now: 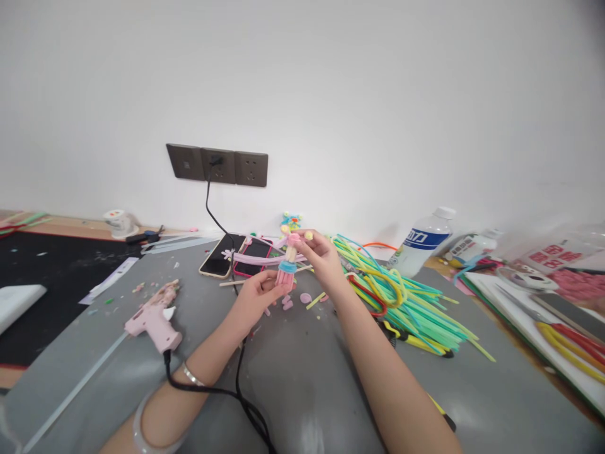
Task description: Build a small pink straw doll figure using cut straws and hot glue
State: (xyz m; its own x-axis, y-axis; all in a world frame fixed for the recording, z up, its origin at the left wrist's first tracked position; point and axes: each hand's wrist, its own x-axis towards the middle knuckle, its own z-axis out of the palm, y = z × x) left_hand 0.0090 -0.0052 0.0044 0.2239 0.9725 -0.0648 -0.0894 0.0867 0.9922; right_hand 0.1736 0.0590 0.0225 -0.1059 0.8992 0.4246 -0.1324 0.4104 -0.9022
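Observation:
A small pipe-cleaner figure point(287, 267) stands upright between my hands, with a pink lower part, a blue band and a cream middle. My left hand point(259, 295) pinches its pink bottom between thumb and fingers. Higher up, my right hand point(322, 257) is closed on the pink upper part, partly covering it. A blue and yellow fuzzy piece point(291, 221) shows just above; I cannot tell whether it is joined to the figure. Lilac pipe cleaners point(250, 258) lie behind my left hand. Small pink pieces point(287, 303) rest on the grey table below.
A pink glue gun point(154, 323) lies at the left, its black cable point(208, 387) crossing my left forearm. Two phones point(221, 255) lie behind. Right of my hands are green and yellow pipe cleaners point(425, 309), a bottle point(420, 244) and scissors point(562, 337). A wall socket point(217, 165) holds a plug.

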